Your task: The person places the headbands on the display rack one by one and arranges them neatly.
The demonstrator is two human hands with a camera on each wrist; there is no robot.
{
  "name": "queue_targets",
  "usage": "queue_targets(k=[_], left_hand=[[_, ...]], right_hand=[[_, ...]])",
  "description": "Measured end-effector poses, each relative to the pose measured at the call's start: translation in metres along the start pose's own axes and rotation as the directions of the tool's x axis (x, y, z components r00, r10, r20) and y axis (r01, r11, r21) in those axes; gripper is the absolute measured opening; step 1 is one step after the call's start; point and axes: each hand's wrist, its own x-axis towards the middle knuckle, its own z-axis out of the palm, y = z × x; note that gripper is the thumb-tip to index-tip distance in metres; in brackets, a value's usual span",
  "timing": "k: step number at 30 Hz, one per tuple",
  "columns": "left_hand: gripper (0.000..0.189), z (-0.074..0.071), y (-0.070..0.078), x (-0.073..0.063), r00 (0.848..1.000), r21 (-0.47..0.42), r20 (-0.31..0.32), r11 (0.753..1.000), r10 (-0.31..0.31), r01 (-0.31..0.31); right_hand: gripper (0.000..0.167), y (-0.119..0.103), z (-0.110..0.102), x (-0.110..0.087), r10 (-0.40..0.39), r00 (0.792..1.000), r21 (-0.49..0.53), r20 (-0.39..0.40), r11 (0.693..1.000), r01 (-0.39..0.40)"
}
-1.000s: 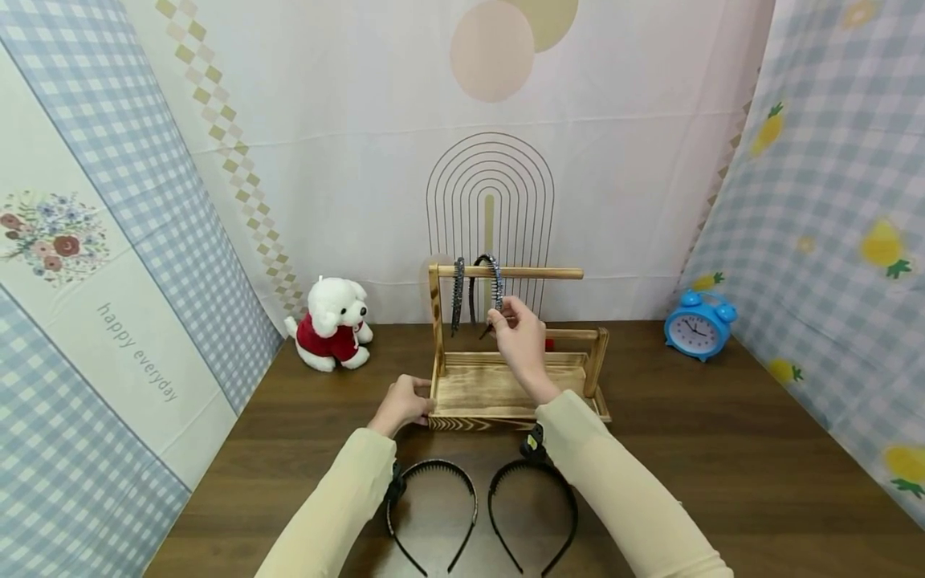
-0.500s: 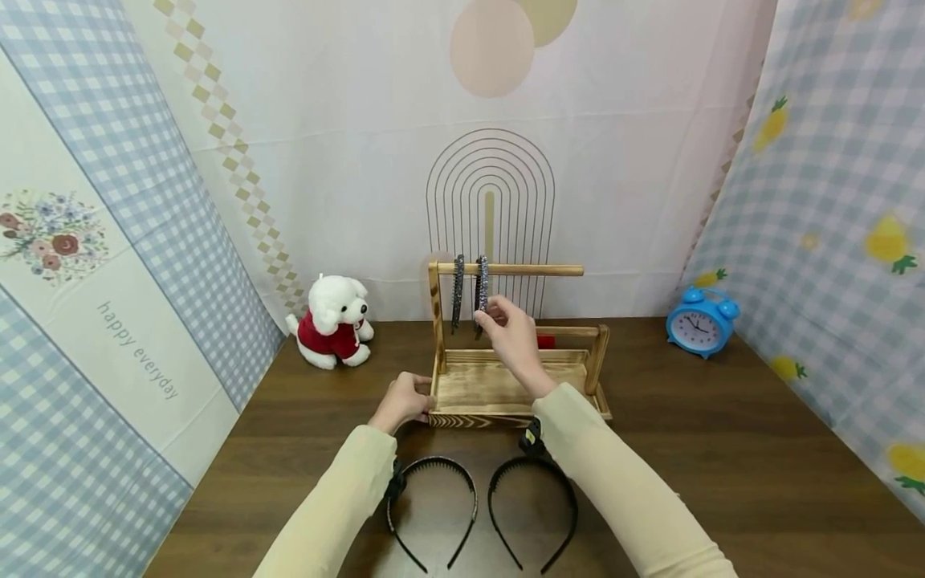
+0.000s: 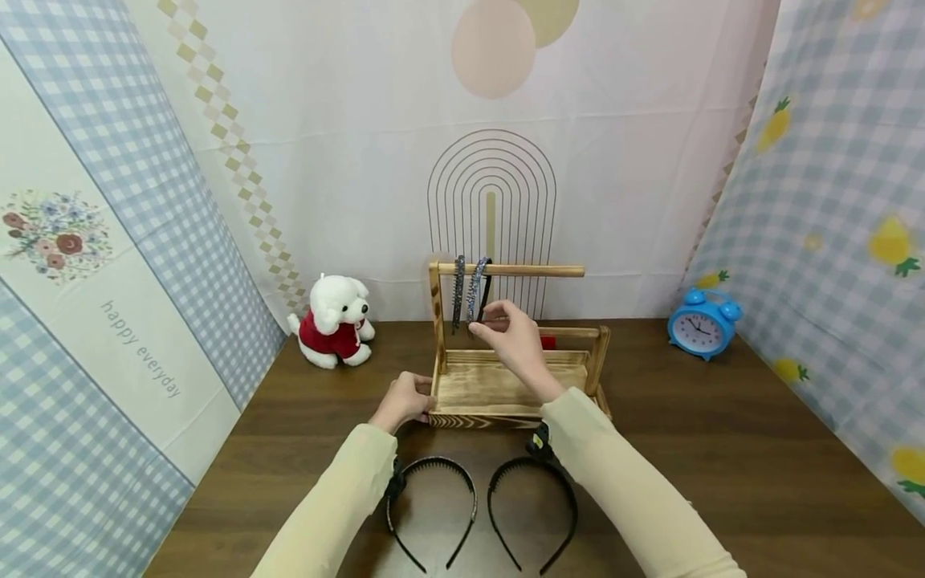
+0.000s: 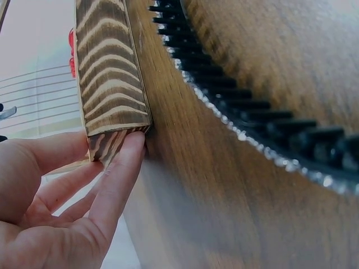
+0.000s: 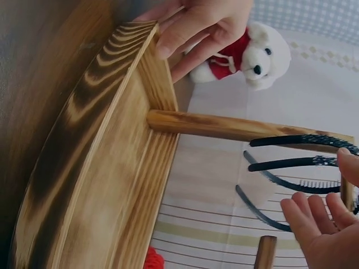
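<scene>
A wooden stand with a tray base and an upper rod stands at mid-table. My left hand grips its front left corner, thumb and fingers on either side in the left wrist view. Two glittery headbands hang from the rod: a dark one at the left, a blue one beside it. At the blue one's lower end is my right hand. Its thumb touches that headband, with a wide gap to the fingers. Two more headbands, one silver-edged and one black, lie in front.
A white plush dog in red sits left of the stand. To the right is a blue alarm clock. Something red shows behind the stand's lower rail. Patterned cloth hangs behind and at both sides.
My right hand has shifted slightly left, and the blue headband has moved left along the rod and turned. Its thumb and fingers have parted. The left hand stays on the corner.
</scene>
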Motion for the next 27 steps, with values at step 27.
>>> queue_targets(k=[27], left_hand=[[0.045,0.001,0.004,-0.002,1.0,0.021,-0.011,1.0,-0.009,0.009]], right_hand=[[0.049,0.005,-0.031,-0.05,0.088,0.985,0.005,0.151,0.996,-0.09]])
